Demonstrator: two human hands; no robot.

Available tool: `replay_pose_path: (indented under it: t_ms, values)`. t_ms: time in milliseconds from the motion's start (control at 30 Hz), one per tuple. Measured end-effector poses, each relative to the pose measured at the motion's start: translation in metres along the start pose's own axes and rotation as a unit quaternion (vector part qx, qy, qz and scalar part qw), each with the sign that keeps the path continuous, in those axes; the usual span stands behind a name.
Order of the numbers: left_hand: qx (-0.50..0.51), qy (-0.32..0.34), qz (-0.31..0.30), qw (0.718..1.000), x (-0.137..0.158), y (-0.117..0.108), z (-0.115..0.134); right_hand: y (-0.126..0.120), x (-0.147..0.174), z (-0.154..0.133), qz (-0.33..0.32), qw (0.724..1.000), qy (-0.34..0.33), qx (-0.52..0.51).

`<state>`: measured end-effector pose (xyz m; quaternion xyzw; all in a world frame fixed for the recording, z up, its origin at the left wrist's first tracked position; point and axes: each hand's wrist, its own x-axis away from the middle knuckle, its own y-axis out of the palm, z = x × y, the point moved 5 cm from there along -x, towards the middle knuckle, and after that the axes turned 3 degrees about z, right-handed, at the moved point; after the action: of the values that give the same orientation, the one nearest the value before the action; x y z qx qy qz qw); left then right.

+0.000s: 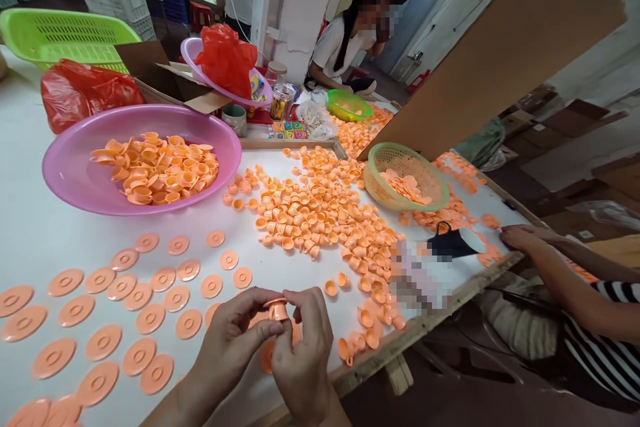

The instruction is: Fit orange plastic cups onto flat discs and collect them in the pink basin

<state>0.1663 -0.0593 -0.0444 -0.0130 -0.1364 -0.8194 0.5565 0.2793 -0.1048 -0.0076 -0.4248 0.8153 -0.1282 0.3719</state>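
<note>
Close to the table's front edge, my left hand [237, 330] and my right hand [304, 340] meet around a small orange toy cup [278, 310]. Thumbs and fingertips of both hands pinch it from either side, and my fingers partly cover it. A flat orange rim shows along its top; whether that is a separate saucer, I cannot tell. Orange toy saucers [103, 342] with ringed centres are spread over the white table to the left of my hands. A large heap of toy cups [320, 207] lies beyond and to the right.
A purple bowl [65, 170] holds more cups. A green basket [373, 180] with orange pieces stands right of the heap. Behind are red plastic bags [90, 97], an open carton [150, 63] and a cardboard panel [500, 47]. Another person's arm [555, 267] rests at the right edge.
</note>
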Motion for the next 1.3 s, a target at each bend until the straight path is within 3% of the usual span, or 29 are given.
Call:
replay_pose_path:
  t_ms: [133, 300, 400, 500, 567, 600, 667, 733, 867, 1000, 1067, 1167, 1200, 1233, 1300]
  values:
    - [-0.016, 0.025, 0.002, 1.0, 0.003, -0.002, -0.002, 0.009, 0.005, 0.003, 0.019, 1.0, 0.004, -0.012]
    - [-0.138, 0.078, 0.039, 0.987, -0.011, -0.012, 0.007, 0.031, -0.01, 0.024, -0.078, 0.992, 0.034, -0.092]
    - [-0.243, 0.142, 0.143, 0.949, -0.043, -0.051, 0.048, 0.031, -0.025, 0.047, -0.138, 0.979, 0.083, -0.121]
    - [-0.285, 0.124, 0.328, 0.892, -0.069, -0.11, 0.099, 0.0, -0.028, 0.088, -0.092, 0.984, 0.144, -0.057]
    - [-0.266, 0.085, 0.335, 0.9, -0.085, -0.132, 0.118, -0.032, -0.021, 0.12, -0.036, 0.98, 0.194, 0.002]
    - [-0.319, 0.063, 0.331, 0.886, -0.092, -0.138, 0.126, -0.047, -0.017, 0.135, -0.013, 0.976, 0.216, 0.028]
    - [-0.427, 0.048, 0.362, 0.827, -0.096, -0.146, 0.139, -0.072, -0.009, 0.156, 0.013, 0.968, 0.242, 0.069]
    - [-0.465, 0.007, 0.375, 0.802, -0.099, -0.155, 0.142, -0.082, -0.005, 0.165, 0.009, 0.964, 0.247, 0.097]
    - [-0.522, -0.037, 0.373, 0.766, -0.112, -0.19, 0.137, -0.066, -0.008, 0.162, -0.03, 0.959, 0.263, 0.097]
    - [-0.576, -0.064, 0.304, 0.756, -0.126, -0.225, 0.125, -0.043, -0.012, 0.162, -0.036, 0.953, 0.283, 0.107]
    - [-0.577, -0.009, 0.311, 0.755, -0.12, -0.224, 0.123, -0.03, -0.017, 0.162, -0.072, 0.949, 0.285, 0.114]
    - [-0.564, 0.19, 0.363, 0.717, -0.091, -0.187, 0.116, -0.002, -0.028, 0.148, -0.14, 0.95, 0.273, 0.055]
    - [-0.564, 0.244, 0.345, 0.709, -0.08, -0.169, 0.107, 0.01, -0.032, 0.138, -0.161, 0.95, 0.267, 0.018]
    - [-0.572, 0.27, 0.29, 0.718, -0.073, -0.151, 0.092, 0.025, -0.036, 0.126, -0.184, 0.947, 0.263, -0.025]
    - [-0.588, 0.253, 0.149, 0.754, -0.065, -0.119, 0.054, 0.059, -0.043, 0.102, -0.234, 0.93, 0.261, -0.108]
